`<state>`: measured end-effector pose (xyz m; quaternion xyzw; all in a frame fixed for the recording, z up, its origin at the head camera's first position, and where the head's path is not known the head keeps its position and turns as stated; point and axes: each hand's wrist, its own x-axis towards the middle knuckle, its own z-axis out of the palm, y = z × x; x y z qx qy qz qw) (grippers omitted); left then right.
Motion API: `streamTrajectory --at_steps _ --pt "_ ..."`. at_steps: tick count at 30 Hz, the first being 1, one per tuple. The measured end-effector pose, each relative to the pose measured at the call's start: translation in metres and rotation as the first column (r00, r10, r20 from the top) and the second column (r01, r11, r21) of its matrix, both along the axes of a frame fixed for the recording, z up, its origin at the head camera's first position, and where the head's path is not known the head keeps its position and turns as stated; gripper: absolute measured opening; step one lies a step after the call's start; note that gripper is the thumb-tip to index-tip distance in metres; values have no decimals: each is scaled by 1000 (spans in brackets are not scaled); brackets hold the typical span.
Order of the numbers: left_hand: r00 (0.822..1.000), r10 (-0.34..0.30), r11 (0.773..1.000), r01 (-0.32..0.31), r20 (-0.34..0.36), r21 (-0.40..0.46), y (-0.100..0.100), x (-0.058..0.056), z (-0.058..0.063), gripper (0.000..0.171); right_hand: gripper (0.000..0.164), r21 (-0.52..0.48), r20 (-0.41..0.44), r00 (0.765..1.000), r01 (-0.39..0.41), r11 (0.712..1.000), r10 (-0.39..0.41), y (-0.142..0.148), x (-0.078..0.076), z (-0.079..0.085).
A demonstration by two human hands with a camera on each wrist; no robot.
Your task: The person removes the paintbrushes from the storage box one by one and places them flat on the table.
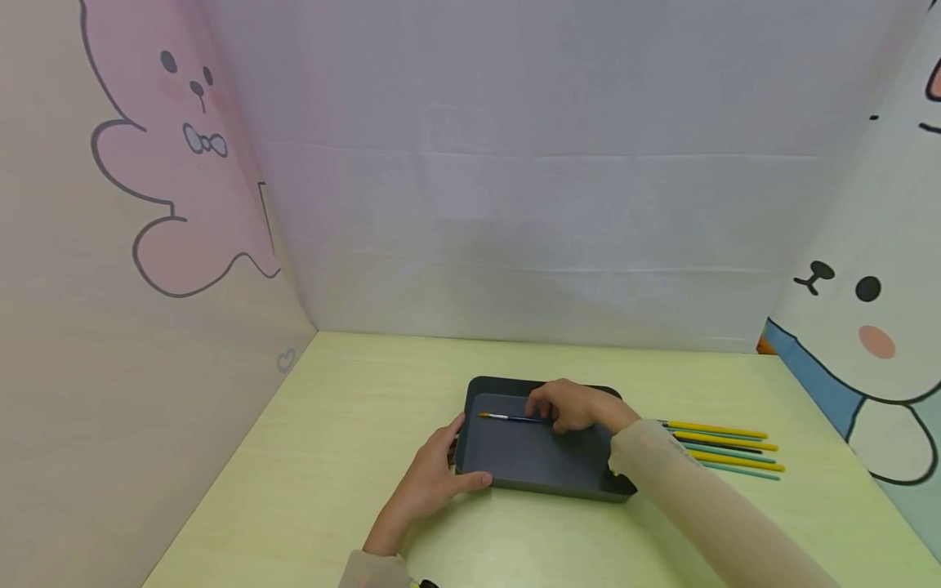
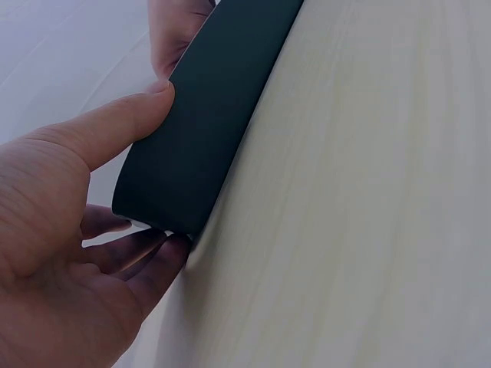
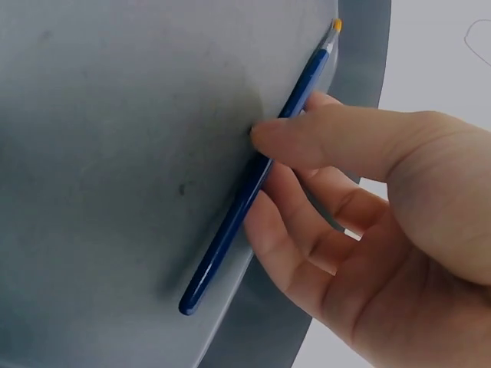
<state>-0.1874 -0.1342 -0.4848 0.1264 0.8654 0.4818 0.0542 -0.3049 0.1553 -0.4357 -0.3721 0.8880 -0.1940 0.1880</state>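
A dark grey rectangular tray sits on the table in the head view. My left hand grips its near left corner. In the left wrist view the thumb lies at the top edge of the tray's wall, with the fingers curled round the corner below. My right hand is over the tray's far part, pinching a paintbrush. The right wrist view shows the paintbrush's blue handle between thumb and fingers, slanting close over the tray floor. Its yellowish tip points left in the head view.
Several brushes with yellow, teal and black handles lie side by side on the table, right of the tray and partly behind the right sleeve. Printed cloth walls border the pale yellow table at the back and both sides.
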Motion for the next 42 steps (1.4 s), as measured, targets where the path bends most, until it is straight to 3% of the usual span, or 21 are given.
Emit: streamTrajectory --at_steps 6,20,30,42 --pt "1000 3 1000 -3 1 -11 0 0 0 108 51 -20 34 999 10 1000 -9 0 0 0" --pt "1000 7 1000 -7 4 -20 1 -1 -1 109 50 -39 -9 1000 -15 999 14 8 -2 -3" --pt "1000 9 1000 -9 -7 -18 0 1 0 111 50 -114 -89 992 -95 989 85 26 4 13" --pt "1000 11 1000 -11 -9 -28 0 1 -1 111 53 -87 -116 992 -64 994 54 58 18 34"
